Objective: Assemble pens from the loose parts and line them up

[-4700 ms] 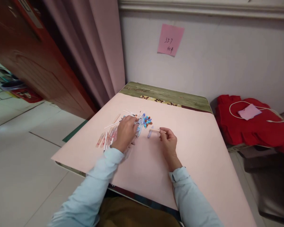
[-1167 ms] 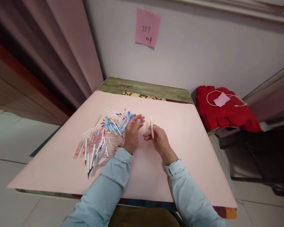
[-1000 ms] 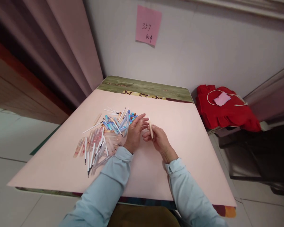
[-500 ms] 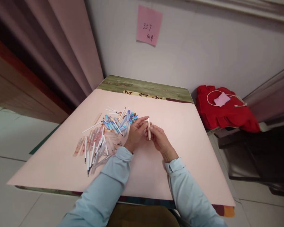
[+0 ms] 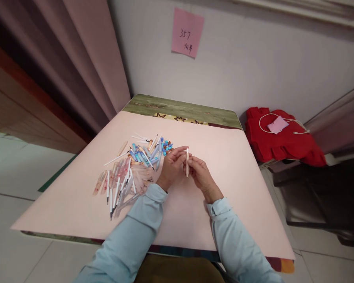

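— Where was the pen?
— The pale pen (image 5: 187, 168) stood almost upright above the tabletop (image 5: 183, 107), with a thin white tip showing at its upper end. The right hand (image 5: 203, 177) pinched it between thumb and fingers.
— And the left hand (image 5: 171, 168)?
— Its fingers were bent in close against the pen's upper part, the index finger reaching towards the white tip. Whether they gripped it too, I couldn't tell.
— What lay around them?
— A pink sheet (image 5: 247, 196) covered most of the surface. Just beyond the left hand was a cluster of small blue and brown pieces (image 5: 166, 145), and the hand came close to its near edge. Next to that, blue barrels (image 5: 140, 155) lay jumbled, with dark-tipped white sticks across some of them.
— Anything nearer the person?
— Clear and pinkish tubes (image 5: 99, 183) spread out to the left, more white sticks (image 5: 116, 192) lying among them. The left sleeve (image 5: 129, 236) passed just beside that heap. A lone pale barrel (image 5: 122, 148) lay at the far left.
— And past the tabletop?
— A red cushion (image 5: 274, 145) sat to the right, bearing a white cord (image 5: 261, 125) and a pink slip (image 5: 277, 124). A pink note (image 5: 188, 33) marked "357" hung on the wall.
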`<state>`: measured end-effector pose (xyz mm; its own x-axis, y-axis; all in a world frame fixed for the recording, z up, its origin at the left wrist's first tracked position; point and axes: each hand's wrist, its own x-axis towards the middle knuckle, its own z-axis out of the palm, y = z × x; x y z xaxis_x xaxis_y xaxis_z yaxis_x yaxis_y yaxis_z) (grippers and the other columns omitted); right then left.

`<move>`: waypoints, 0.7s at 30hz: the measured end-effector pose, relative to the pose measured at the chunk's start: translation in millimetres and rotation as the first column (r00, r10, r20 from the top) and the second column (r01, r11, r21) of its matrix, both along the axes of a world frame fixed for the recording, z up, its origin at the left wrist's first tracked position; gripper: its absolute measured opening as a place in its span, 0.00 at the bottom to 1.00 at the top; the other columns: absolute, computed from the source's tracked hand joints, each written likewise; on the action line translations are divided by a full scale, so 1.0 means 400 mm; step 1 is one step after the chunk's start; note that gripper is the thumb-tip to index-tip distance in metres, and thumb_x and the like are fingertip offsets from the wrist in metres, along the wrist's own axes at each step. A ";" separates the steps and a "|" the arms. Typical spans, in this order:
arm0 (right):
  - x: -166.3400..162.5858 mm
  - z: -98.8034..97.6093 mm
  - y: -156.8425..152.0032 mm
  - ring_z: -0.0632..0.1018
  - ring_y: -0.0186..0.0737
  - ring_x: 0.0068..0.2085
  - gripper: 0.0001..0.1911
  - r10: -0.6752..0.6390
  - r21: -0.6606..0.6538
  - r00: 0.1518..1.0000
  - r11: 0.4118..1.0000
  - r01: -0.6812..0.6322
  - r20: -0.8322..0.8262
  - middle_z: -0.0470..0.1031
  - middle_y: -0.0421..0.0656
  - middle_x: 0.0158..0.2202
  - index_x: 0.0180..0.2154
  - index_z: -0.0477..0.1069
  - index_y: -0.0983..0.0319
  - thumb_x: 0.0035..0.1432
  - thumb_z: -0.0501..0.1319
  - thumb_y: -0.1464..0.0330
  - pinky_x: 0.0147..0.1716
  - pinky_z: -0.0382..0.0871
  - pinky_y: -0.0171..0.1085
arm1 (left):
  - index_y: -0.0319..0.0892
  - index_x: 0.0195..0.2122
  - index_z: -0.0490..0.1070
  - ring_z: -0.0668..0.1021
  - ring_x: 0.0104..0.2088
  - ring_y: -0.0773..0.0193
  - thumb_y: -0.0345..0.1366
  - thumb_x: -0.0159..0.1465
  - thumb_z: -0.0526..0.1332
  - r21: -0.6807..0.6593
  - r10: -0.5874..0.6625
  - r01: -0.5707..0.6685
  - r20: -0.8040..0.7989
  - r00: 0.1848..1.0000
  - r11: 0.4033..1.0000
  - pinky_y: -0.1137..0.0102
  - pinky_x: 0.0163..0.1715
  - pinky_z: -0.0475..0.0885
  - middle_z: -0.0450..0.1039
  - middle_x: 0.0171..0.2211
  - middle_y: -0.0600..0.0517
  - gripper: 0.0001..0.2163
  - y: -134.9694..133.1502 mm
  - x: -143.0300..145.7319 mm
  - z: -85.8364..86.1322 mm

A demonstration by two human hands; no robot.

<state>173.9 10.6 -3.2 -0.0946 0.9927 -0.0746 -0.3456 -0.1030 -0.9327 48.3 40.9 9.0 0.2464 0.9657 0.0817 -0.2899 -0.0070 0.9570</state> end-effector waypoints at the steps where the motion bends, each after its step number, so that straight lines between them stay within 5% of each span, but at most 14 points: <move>1: 0.000 0.000 0.000 0.69 0.33 0.23 0.14 0.003 -0.001 1.000 1.000 -0.003 -0.007 0.71 0.38 0.23 0.30 0.71 0.60 0.54 0.65 0.56 0.24 0.65 0.32 | 0.41 0.49 0.73 0.79 0.33 0.63 0.39 0.60 0.64 0.004 0.012 -0.012 -0.003 1.000 1.000 0.69 0.33 0.73 0.79 0.38 0.47 0.16 0.000 0.000 0.000; 6: 0.003 -0.002 0.000 0.69 0.31 0.23 0.14 0.000 -0.020 1.000 1.000 0.000 -0.005 0.72 0.37 0.24 0.34 0.72 0.60 0.52 0.67 0.57 0.22 0.65 0.30 | 0.42 0.43 0.77 0.78 0.40 0.61 0.39 0.62 0.60 0.073 0.136 -0.131 -0.075 0.988 0.989 0.65 0.44 0.73 0.79 0.39 0.47 0.11 0.006 -0.002 -0.011; 13: 0.018 -0.022 0.007 0.65 0.28 0.17 0.19 -0.035 -0.059 0.992 0.997 0.043 0.121 0.69 0.35 0.19 0.29 0.71 0.61 0.52 0.67 0.52 0.14 0.56 0.28 | 0.43 0.38 0.78 0.76 0.36 0.61 0.41 0.64 0.59 0.170 0.229 -0.196 -0.197 0.953 0.966 0.66 0.41 0.72 0.76 0.36 0.49 0.10 0.007 0.003 -0.037; 21: 0.083 -0.005 -0.007 0.65 0.31 0.16 0.18 -0.006 -0.063 0.841 0.997 0.047 0.541 0.66 0.35 0.14 0.23 0.67 0.60 0.54 0.64 0.54 0.17 0.56 0.31 | 0.42 0.32 0.73 0.75 0.37 0.59 0.34 0.66 0.55 0.441 0.255 0.012 -0.540 0.802 0.897 0.64 0.40 0.70 0.72 0.33 0.48 0.08 -0.009 0.018 -0.055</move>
